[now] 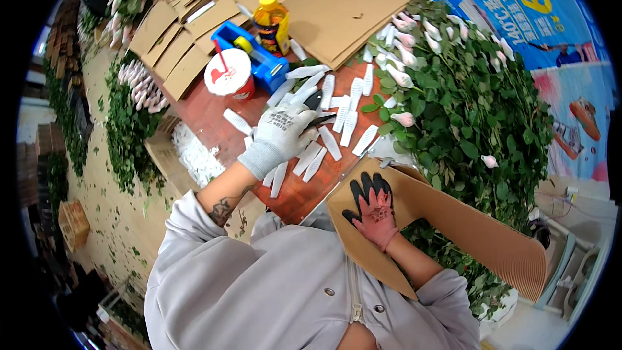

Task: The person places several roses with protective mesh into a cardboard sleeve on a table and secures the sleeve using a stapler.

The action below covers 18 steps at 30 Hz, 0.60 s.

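Observation:
My left hand (283,128), in a whitish-grey glove, reaches over the red tabletop (295,194), palm down among loose white mesh flower sleeves (330,142). Two dark tips, which look like glove fingers, point away to the right, apart from each other; I make out nothing held between them. My right hand (376,210), in a pink glove with black fingers, lies spread on a bent piece of brown corrugated cardboard (476,240) in front of my body. Right of the table is a big heap of leafy rose stems (479,136) with pale pink sleeved buds.
Behind my left hand stand a white-lidded cup with a red straw (228,74), a blue tape dispenser (259,65) and a yellow-capped bottle (272,24). Cardboard sheets (350,10) and cut pieces (188,39) lie farther back. A box of white sleeves (191,155) sits left.

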Motion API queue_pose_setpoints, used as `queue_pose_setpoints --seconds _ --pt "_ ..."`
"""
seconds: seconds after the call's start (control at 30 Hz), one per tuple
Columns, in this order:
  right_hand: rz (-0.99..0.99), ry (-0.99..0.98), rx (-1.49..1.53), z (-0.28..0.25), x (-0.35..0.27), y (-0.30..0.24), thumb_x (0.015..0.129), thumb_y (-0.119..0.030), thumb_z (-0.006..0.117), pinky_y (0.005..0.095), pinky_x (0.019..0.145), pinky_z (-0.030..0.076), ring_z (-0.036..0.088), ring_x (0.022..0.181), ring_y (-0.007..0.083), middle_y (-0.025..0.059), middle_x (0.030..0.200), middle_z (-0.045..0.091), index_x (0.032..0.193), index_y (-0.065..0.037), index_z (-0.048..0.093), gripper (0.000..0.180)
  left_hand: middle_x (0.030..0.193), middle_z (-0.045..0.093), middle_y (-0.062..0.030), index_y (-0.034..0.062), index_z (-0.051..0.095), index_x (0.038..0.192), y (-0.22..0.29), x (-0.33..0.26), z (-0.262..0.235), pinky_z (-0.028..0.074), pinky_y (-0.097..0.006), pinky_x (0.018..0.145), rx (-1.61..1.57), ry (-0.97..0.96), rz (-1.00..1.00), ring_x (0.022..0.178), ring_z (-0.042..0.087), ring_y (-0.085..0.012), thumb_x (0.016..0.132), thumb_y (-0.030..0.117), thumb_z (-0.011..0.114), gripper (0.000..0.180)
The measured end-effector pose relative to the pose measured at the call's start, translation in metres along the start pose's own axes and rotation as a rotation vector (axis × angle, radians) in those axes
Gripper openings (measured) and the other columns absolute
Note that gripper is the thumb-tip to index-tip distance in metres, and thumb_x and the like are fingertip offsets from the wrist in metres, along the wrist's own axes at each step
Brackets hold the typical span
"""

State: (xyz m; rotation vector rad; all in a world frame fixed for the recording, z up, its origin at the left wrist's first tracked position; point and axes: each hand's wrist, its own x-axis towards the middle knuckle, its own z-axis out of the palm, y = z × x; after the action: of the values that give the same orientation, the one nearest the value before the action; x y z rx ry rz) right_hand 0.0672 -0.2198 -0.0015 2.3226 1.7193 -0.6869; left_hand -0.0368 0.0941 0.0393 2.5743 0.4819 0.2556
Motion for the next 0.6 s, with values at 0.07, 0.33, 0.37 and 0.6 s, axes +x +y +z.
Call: queue_pose_setpoints --seconds 0.07,0.33,0.37,0.6 --pt "0.0 -0.033 -0.005 -0.007 0.001 -0.002 0.077 -0.048 0.06 0.0589 0.107 0.017 0.03 0.127 0.0499 0.0309 0.137 0.036 0.128 -0.004 0.048 0.069 0.097 0.061 -0.0093 0.0098 0.063 0.1 0.001 0.022 0.009 0.046 -0.042 0.078 0.11 0.054 0.061 0.092 0.059 -0.0284 0.077 0.025 0.062 0.028" --pt "0.02 -0.013 0.045 -0.022 0.003 -0.004 0.081 -0.051 0.056 0.0559 0.109 0.017 0.031 0.129 0.0467 0.0259 0.137 0.039 0.13 -0.008 0.049 0.066 0.136 0.043 -0.0198 0.0118 0.049 0.13 -0.02 0.159 0.026 0.011 -0.061 0.108 0.294 -0.143 -0.379 0.133 0.03 -0.0373 0.081 0.051 0.054 0.063" --pt "-0.024 0.099 -0.034 -0.004 0.001 -0.001 0.079 -0.05 0.058 0.0564 0.106 0.02 0.035 0.125 0.0466 0.0253 0.131 0.043 0.126 -0.008 0.052 0.063 0.129 0.047 -0.02 0.0106 0.05 0.127 -0.021 0.156 0.025 0.019 -0.057 0.106 0.313 -0.114 -0.352 0.127 0.036 -0.0372 0.081 0.052 0.054 0.062" --pt "-0.031 0.096 0.14 -0.017 0.0 -0.006 0.074 -0.042 0.067 0.0591 0.104 0.022 0.035 0.12 0.0503 0.029 0.126 0.043 0.12 -0.002 0.052 0.063 0.106 0.06 -0.0135 0.01 0.054 0.123 0.003 0.051 -0.069 0.048 -0.035 0.084 -0.46 -0.697 0.52 0.093 0.059 -0.0249 0.083 0.031 0.064 0.047"
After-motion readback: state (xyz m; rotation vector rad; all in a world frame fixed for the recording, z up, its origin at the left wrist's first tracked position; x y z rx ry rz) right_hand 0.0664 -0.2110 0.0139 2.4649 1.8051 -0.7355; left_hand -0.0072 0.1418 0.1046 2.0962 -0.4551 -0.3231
